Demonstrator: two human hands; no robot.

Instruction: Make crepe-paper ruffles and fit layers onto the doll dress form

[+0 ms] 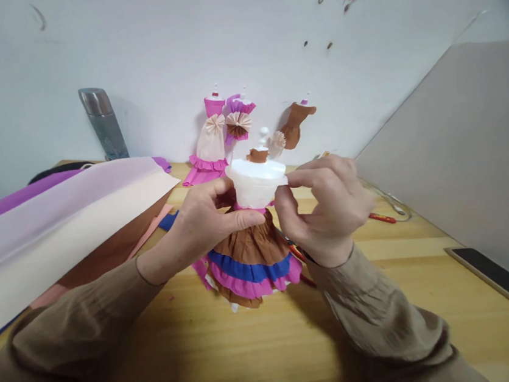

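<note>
left hand (202, 216) curls round ruffled dress (252, 245), right hand (329, 204) pinching its thin white bodice (258, 189).

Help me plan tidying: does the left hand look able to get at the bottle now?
Probably not: the left hand holds the dressed mannequin, and paper sheets lie in front of the bottle.

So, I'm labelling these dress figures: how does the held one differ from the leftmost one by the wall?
The held figure has a white bodice; the leftmost figure's is pink. The held figure's skirt is brown with blue and pink ruffles; the leftmost figure's is cream, pink below. A pleated fan shows on the leftmost figure's waist, none on the held figure's. Both have white knobs on top.
</note>
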